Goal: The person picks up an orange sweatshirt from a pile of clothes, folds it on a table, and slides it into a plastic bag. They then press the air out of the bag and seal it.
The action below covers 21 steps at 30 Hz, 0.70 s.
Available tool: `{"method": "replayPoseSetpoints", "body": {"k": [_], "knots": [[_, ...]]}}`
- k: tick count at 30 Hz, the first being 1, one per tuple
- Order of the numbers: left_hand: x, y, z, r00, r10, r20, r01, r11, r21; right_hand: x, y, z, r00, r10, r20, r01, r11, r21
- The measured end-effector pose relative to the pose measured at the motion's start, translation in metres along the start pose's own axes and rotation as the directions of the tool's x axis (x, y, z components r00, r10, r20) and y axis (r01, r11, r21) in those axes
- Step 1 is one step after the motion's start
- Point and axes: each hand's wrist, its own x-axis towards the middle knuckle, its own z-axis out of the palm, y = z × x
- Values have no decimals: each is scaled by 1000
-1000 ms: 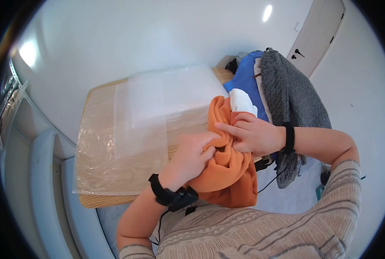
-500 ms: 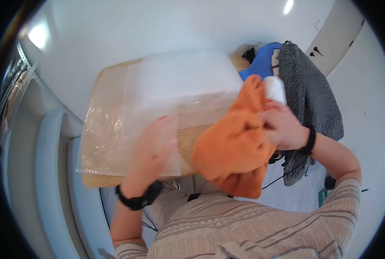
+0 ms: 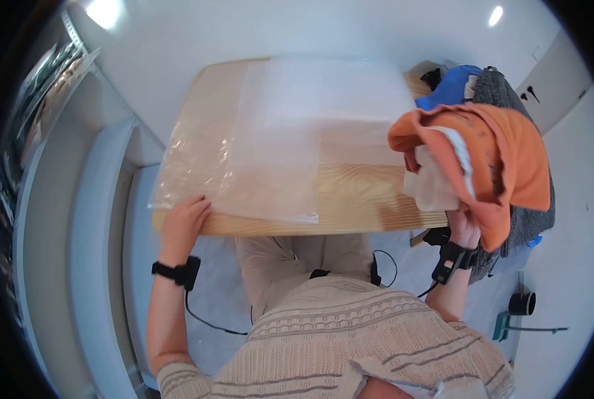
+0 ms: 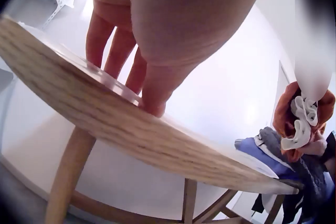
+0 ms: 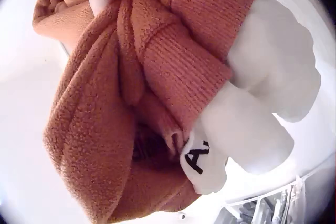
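Note:
My left hand (image 3: pixel 185 223) rests at the table's near left corner, on the edge of a large clear plastic bag (image 3: pixel 207 149) lying flat. In the left wrist view its fingers (image 4: pixel 122 50) reach down straight onto the film, the thumb at the wooden edge. My right hand (image 3: pixel 466 229) grips a bunched orange fleece garment (image 3: pixel 526 156) from below, held up beyond the table's right side. Two ribbed cuffs (image 5: pixel 184 74) show in the right wrist view, with white cloth (image 5: pixel 249 124) sticking out of them and a black letter on a white piece.
Grey knit (image 3: pixel 500 86) and blue cloth (image 3: pixel 451 90) are heaped right of the wooden table (image 3: pixel 363 199), partly behind the garment. White shelving (image 3: pixel 100 193) stands on the left, with plastic-wrapped items (image 3: pixel 50 100) above. A black container (image 3: pixel 522 304) is on the floor at right.
My left hand has let go of the orange garment and moved left to the bag's corner. The right hand has carried the garment up and right, turning it so white cloth faces me.

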Motion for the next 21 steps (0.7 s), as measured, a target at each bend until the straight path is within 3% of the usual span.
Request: {"method": "replayPoseSetpoints", "body": {"k": [2, 4, 8, 11, 13, 14, 19, 21], "knots": [[8, 9, -1, 998, 8, -68, -6, 1000, 29, -9, 8, -9, 999, -24, -30, 24, 1000, 3], [19, 23, -1, 996, -75, 56, 68, 992, 108, -15, 7, -15, 998, -55, -44, 54, 998, -13], [34, 45, 3, 999, -36, 31, 36, 999, 27, -26, -3, -23, 992, -106, -65, 103, 993, -49], [23, 35, -11, 985, -53, 166, 51, 999, 17, -39, -7, -34, 988, -127, -92, 120, 990, -80], [12, 19, -17, 994, 84, 64, -83, 996, -6, -46, -9, -39, 985, -134, -111, 124, 988, -88], [9, 15, -18, 995, 75, 72, -75, 997, 0, -48, -9, -42, 984, -129, -121, 119, 989, -86], [8, 2, -9, 975, 218, 44, -223, 950, 219, -52, -2, -49, 984, -99, -146, 90, 994, -65], [14, 5, -8, 981, 147, 128, -180, 935, 305, -55, -1, -50, 983, -90, -158, 82, 995, -60]]}}
